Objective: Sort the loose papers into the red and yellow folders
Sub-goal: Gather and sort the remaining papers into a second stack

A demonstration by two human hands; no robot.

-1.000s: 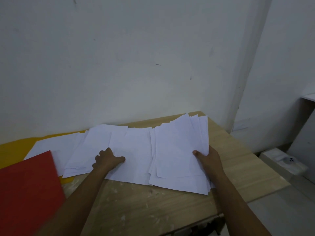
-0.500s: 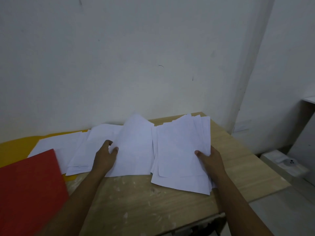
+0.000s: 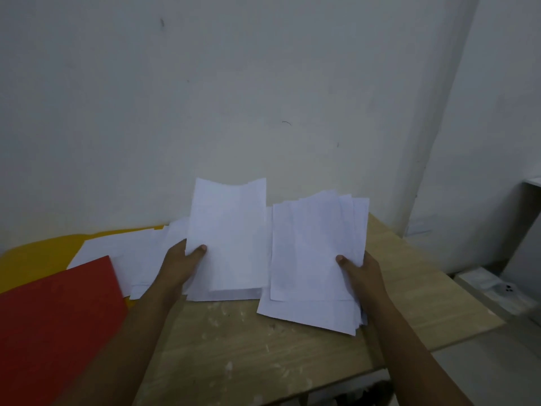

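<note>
two bare hands work over a pale wooden table (image 3: 292, 356) in the head view. left hand (image 3: 183, 259) pinches a few white paper sheets (image 3: 227, 238), lifted upright, thumb in front. right hand (image 3: 361, 272) grips a thick white paper stack (image 3: 310, 259) at its right edge. more loose white papers (image 3: 128, 253) lie flat across a yellow folder (image 3: 38, 253), a red folder (image 3: 55, 323) just beside them at near left.

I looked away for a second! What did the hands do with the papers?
The left hand gripped a white paper sheet and lifted it upright. The right hand kept holding the white paper stack; the red folder stayed put.
</note>
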